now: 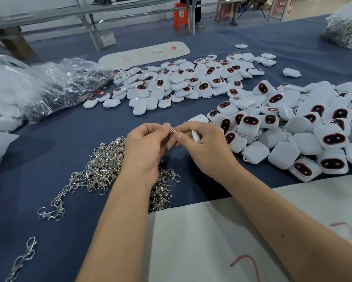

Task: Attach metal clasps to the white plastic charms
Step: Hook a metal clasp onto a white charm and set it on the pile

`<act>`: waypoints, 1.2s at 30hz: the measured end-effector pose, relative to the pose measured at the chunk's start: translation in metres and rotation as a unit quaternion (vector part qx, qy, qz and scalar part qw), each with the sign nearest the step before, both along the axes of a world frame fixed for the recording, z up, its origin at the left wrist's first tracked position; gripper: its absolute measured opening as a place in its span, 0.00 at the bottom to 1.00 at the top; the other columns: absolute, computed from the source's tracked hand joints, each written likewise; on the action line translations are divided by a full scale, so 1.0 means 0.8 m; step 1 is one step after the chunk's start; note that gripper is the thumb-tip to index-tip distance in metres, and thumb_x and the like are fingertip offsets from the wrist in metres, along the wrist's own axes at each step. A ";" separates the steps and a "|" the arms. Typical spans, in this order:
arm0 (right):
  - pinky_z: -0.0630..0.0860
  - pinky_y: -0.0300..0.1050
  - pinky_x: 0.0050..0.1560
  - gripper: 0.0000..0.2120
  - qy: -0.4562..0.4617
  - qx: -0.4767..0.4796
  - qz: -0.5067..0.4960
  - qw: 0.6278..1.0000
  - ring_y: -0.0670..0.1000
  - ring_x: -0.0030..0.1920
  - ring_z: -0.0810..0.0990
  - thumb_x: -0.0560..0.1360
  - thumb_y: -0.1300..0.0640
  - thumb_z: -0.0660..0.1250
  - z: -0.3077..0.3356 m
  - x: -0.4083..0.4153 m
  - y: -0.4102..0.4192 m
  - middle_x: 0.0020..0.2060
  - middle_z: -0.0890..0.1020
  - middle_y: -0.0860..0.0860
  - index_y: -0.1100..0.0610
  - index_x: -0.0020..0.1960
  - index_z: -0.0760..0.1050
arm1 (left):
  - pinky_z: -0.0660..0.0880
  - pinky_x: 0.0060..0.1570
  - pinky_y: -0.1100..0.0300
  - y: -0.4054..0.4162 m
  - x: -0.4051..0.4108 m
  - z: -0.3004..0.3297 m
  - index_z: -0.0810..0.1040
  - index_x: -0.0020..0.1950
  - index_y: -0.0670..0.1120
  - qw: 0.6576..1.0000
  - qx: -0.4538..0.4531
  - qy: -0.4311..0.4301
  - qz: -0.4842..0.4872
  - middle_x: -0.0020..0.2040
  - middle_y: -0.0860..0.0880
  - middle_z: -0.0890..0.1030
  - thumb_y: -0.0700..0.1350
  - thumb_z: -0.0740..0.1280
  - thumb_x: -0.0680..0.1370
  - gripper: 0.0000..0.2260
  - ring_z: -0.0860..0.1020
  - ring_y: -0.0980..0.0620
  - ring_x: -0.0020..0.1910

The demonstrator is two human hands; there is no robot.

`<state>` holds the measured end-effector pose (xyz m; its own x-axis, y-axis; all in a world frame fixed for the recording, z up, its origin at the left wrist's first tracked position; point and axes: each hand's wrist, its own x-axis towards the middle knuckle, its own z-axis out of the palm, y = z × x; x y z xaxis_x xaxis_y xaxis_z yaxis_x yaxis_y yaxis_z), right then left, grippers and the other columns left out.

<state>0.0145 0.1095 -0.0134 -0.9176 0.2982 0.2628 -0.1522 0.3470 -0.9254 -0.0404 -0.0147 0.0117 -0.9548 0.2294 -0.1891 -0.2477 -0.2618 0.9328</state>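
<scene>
- A small metal clasp [173,131] is held in the air between the two hands, above the blue table cover [69,139]; detail of the clasp is too small to make out.
- The left hand [145,144] is closed, thumb and forefinger pinching the clasp from the left.
- The right hand [203,143] is closed, fingertips meeting the clasp from the right, with a white plastic charm [196,136] tucked in its palm; only a small part of the charm shows.
- Whether clasp and charm are already joined cannot be told.
- Directly below and to the left of the left hand lies a tangled heap of loose clasps [108,165] on the cover, with a few strays [23,259] lying well apart, nearer the person.
- To the right of the right hand, a dense pile of charms [293,129], many face up with dark red-rimmed ovals; some show metal rings at their edges.
- Beyond both hands, a second spread of charms [181,82].
- Far left of the hands, clear plastic bags [49,88] of stock.
- Far right corner beyond the hands, a bag of metal parts [346,29].
- Under the right forearm, a pale board [211,241] with red marks.
</scene>
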 end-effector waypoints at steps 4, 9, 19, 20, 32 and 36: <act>0.81 0.51 0.59 0.05 0.028 -0.033 -0.032 0.999 0.47 0.46 0.87 0.78 0.64 0.73 -0.006 0.001 0.000 0.39 0.88 0.47 0.57 0.49 0.86 | 0.84 0.45 0.59 0.004 0.002 -0.001 0.76 0.42 0.40 1.000 -0.016 0.015 0.007 0.39 0.43 0.83 0.35 0.70 0.79 0.07 0.83 0.46 0.41; 0.82 0.51 0.54 0.02 0.032 -0.049 -0.067 0.996 0.49 0.42 0.87 0.76 0.62 0.76 -0.013 -0.002 0.003 0.38 0.88 0.48 0.55 0.46 0.86 | 0.81 0.45 0.58 0.009 0.006 -0.006 0.78 0.44 0.40 0.992 -0.079 0.088 0.039 0.40 0.39 0.82 0.36 0.72 0.78 0.05 0.82 0.48 0.41; 0.72 0.34 0.39 0.06 0.043 -0.061 -0.095 0.993 0.39 0.31 0.78 0.78 0.63 0.73 -0.015 -0.006 0.010 0.30 0.80 0.37 0.53 0.46 0.85 | 0.82 0.51 0.44 0.001 -0.002 -0.012 0.82 0.45 0.49 0.952 -0.228 0.200 0.034 0.35 0.53 0.81 0.37 0.71 0.76 0.07 0.80 0.54 0.39; 0.72 0.36 0.40 0.06 0.044 -0.057 -0.103 0.992 0.40 0.31 0.77 0.78 0.63 0.73 -0.015 -0.006 0.010 0.31 0.80 0.38 0.53 0.46 0.85 | 0.82 0.48 0.46 0.001 -0.003 -0.013 0.83 0.44 0.49 0.948 -0.237 0.209 0.028 0.35 0.53 0.80 0.37 0.72 0.76 0.07 0.80 0.55 0.38; 0.67 0.29 0.40 0.14 0.071 0.116 -0.166 0.977 0.39 0.36 0.77 0.75 0.63 0.75 -0.011 0.003 0.000 0.38 0.84 0.46 0.54 0.58 0.80 | 0.72 0.40 0.73 0.003 0.005 -0.014 0.82 0.43 0.51 0.878 -0.323 0.351 -0.030 0.38 0.58 0.82 0.39 0.74 0.76 0.07 0.79 0.61 0.39; 0.76 0.42 0.51 0.15 0.073 0.171 -0.145 0.972 0.47 0.47 0.83 0.75 0.66 0.73 -0.008 0.003 -0.005 0.45 0.86 0.47 0.55 0.60 0.80 | 0.74 0.40 0.71 0.000 0.001 -0.017 0.81 0.47 0.53 0.865 -0.337 0.371 -0.032 0.38 0.55 0.81 0.37 0.72 0.77 0.10 0.79 0.58 0.41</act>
